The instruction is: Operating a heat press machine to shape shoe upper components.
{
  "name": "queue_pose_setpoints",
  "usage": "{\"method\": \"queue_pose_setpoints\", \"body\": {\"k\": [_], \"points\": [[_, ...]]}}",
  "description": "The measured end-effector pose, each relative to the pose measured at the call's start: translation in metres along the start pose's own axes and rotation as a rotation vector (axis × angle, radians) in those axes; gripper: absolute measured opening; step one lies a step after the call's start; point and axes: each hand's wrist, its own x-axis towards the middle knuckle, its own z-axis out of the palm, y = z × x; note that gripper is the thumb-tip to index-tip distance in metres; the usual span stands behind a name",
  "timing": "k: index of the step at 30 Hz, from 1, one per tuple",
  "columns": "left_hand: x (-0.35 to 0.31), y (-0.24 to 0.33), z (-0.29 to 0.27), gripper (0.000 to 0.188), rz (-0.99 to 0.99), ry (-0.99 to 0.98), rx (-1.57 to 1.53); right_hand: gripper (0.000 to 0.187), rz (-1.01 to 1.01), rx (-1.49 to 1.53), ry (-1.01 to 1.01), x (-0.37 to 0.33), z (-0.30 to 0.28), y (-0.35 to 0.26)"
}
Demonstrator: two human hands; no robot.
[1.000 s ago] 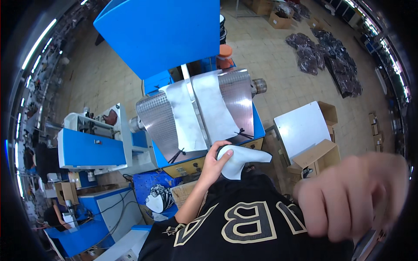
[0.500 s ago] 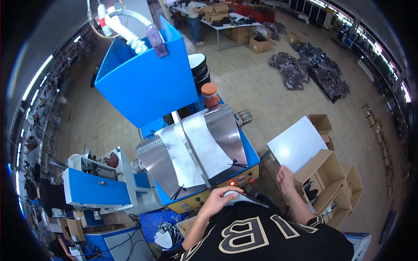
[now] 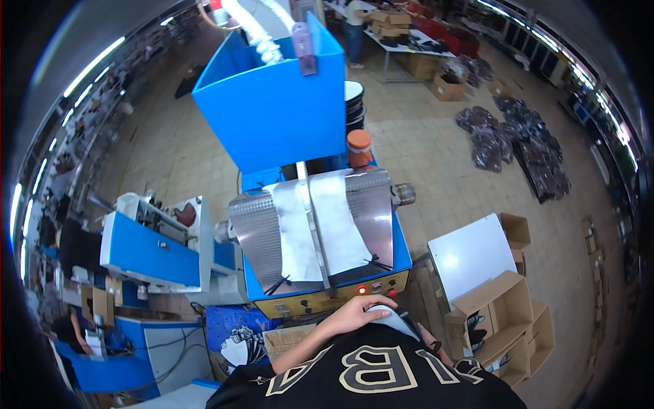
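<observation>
Fingers of the left hand (image 3: 355, 315) grip a pale piece (image 3: 394, 322); the right hand's (image 3: 430, 339) are unclear.

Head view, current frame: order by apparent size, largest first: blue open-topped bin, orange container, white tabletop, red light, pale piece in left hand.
1. Blue open-topped bin
2. White tabletop
3. Unsure: orange container and pale piece; the piece is nearer the camera and partly covered by the left hand
4. Red light

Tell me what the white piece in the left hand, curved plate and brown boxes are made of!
White piece: smooth leather or cloth, maybe; it curves, partly hidden.
Curved plate: probably polished metal; it gleams.
Brown boxes: matte, likely cardboard; thin, flat walls.
</observation>
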Motion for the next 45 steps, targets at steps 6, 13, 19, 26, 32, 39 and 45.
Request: {"method": "queue_pose_setpoints", "body": {"k": [6, 13, 19, 26, 32, 39, 45], "points": [[0.000, -0.002, 0.005, 0.020, 0.072, 0.131, -0.025, 0.041, -0.035, -0.208, 0.124, 0.020, -0.014, 0.013], [-0.013, -0.001, 0.000, 0.014, 0.231, 0.243, -0.066, 0.040, 0.112, -0.377, 0.208, 0.016, -0.012, -0.023], [-0.043, 0.049, -0.015, 0.017, 0.296, 0.523, 0.142, 0.029, -0.537, -0.215, -0.012, 0.031, 0.031, -0.089], [-0.064, 0.078, -0.036, 0.013, 0.334, 0.587, 0.232, 0.031, -0.768, -0.356, -0.502, -0.086, 0.192, -0.254], [-0.074, 0.072, -0.047, 0.012, 0.206, 0.728, 0.267, 0.023, -1.054, -0.513, -0.671, -0.106, 0.287, -0.290], [-0.095, 0.045, -0.040, 0.020, 0.150, 0.799, 0.095, 0.026, -1.159, -0.617, -0.455, -0.122, 0.334, -0.317], [-0.097, 0.035, -0.043, 0.021, 0.117, 0.965, 0.094, 0.031, -1.520, -0.797, -0.001, -0.088, 0.355, -0.334]]}}
